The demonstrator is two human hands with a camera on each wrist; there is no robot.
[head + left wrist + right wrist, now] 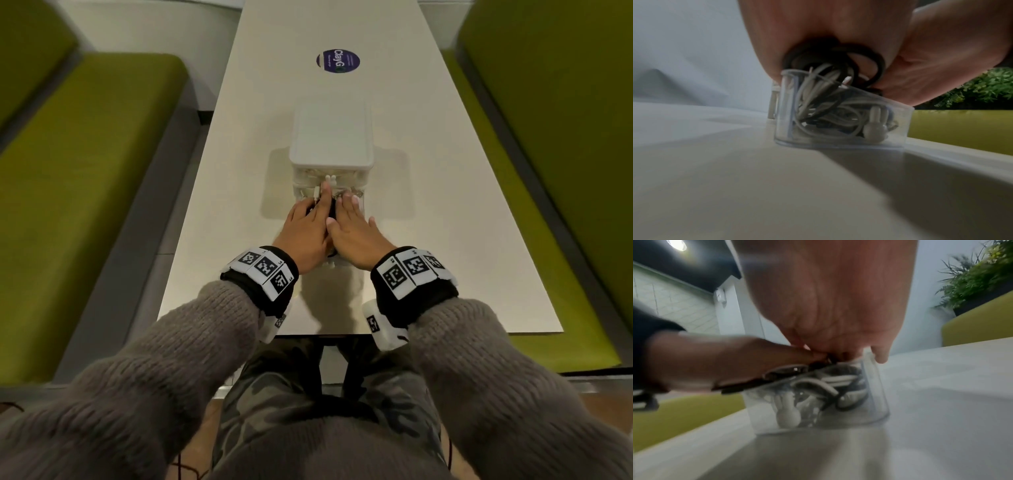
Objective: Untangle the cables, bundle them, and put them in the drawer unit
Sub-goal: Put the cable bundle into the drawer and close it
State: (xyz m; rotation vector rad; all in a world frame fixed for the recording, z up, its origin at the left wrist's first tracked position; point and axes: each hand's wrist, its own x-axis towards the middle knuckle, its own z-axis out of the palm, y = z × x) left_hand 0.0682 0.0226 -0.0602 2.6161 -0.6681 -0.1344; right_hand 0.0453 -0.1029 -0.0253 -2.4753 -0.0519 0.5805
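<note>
Currently, the white drawer unit (331, 137) stands at the middle of the white table (445, 205), with its clear bottom drawer (840, 123) pulled out toward the person. Inside that drawer lie coiled white cables (818, 104) and black cables (863, 65), heaped up to its rim. A white rabbit-shaped knob (786, 410) sits on the drawer front, and a second one (329, 179) shows on the drawer above.

The left hand (305, 233) lies palm down over the open drawer, fingers laid flat on the black cables, pressing them in. The right hand (356, 229) lies just beside it, also palm down, with straight fingers resting on the heap; one fingertip (880, 356) touches the drawer's right wall. Neither hand curls round a cable in the head view. The wrist views are blurred, so a finer grip cannot be told.

Both hands cover most of the drawer opening from above, hiding much of its contents.

Beyond the drawer unit, a round purple sticker (337, 61) lies on the table. Green upholstered benches (85, 171) flank the table on both sides. A leafy plant (978, 277) stands behind the right bench.
</note>
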